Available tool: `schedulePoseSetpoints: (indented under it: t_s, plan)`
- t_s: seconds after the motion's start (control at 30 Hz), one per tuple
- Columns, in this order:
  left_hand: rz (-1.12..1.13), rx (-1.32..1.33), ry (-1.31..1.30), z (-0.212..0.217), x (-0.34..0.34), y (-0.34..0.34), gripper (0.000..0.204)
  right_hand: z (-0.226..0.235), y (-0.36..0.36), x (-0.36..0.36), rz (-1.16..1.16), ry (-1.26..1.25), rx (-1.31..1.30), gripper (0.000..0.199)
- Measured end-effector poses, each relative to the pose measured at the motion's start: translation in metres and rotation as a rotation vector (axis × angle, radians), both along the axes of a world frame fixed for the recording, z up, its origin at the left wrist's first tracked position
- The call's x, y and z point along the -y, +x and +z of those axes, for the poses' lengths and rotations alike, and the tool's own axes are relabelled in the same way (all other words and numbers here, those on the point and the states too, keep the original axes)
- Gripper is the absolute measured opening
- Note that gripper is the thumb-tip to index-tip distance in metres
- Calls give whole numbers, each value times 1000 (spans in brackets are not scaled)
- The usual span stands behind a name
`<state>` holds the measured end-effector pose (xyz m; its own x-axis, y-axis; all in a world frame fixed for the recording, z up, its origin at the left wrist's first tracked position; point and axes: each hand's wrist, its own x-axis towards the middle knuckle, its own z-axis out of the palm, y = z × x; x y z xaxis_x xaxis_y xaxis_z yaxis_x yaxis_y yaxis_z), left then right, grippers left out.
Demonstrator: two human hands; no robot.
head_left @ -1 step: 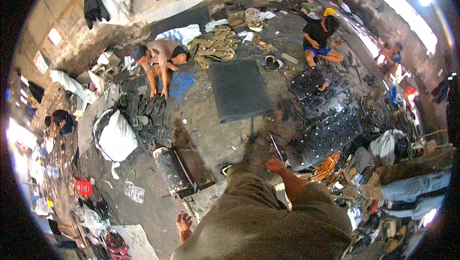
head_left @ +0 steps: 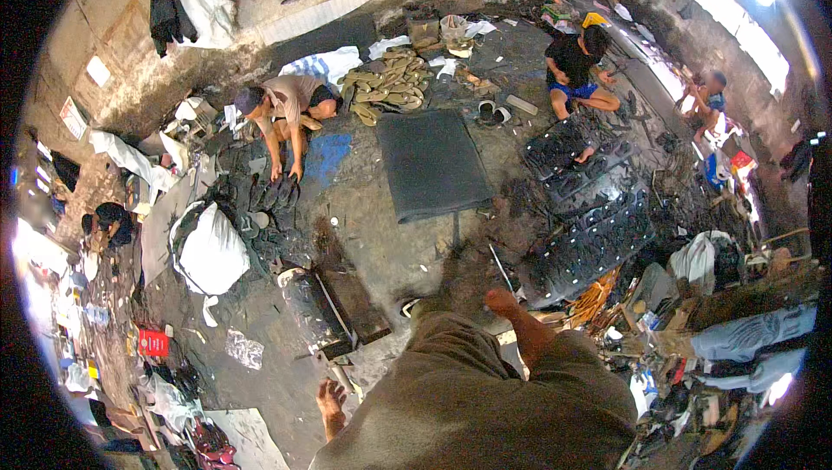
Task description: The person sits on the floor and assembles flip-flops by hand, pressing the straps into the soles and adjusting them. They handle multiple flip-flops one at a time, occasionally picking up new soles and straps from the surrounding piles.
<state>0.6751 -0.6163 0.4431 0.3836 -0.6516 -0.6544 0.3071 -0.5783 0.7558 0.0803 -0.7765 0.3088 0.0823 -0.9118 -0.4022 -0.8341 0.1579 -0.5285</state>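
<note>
My left hand (head_left: 330, 401) hangs low at my left side, its fingers loosely apart with nothing in them. Nearest to it is a pale pipe-like end (head_left: 345, 381) of a dark roller-shaped machine part (head_left: 310, 307) with a flat metal bar along it. My right hand (head_left: 500, 300) hangs before my right leg at the end of a bare forearm. Its fingers are too turned away and small to make out. A thin shiny rod (head_left: 500, 264) shows just beyond it; I cannot tell whether they touch. Ahead on the floor lies a dark rectangular sheet stack (head_left: 433, 165).
At left, a person (head_left: 290, 106) crouches over dark sandals (head_left: 277, 194) near a white sack (head_left: 211, 249). Another person (head_left: 576, 71) sits at right by black sheets (head_left: 598, 232) with cut-out shapes. Olive sandals (head_left: 390, 80) are piled at the back. Clutter lines both sides.
The seated person at right has shifted a hand outward. My left hand sits slightly higher in view; my right hand has barely moved.
</note>
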Motion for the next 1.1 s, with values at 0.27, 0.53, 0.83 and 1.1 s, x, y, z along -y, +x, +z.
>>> schedulePoseSetpoints:
  t_s: [0.27, 0.53, 0.83, 1.1]
  plan:
    - [-59, -660, -231, -58, -15, -10, 33, 10, 21, -5, 47, 211, 64, 25]
    - [-303, -12, 179, -71, -112, -54, 29, 54, 40, 17, 43, -198, 418, 33]
    - [-394, 98, 142, -86, -138, -64, 29, 72, 33, 18, 155, -96, 225, 35]
    - [-58, -178, -137, -74, -101, -63, 30, 72, 9, -19, 96, -172, 257, 36]
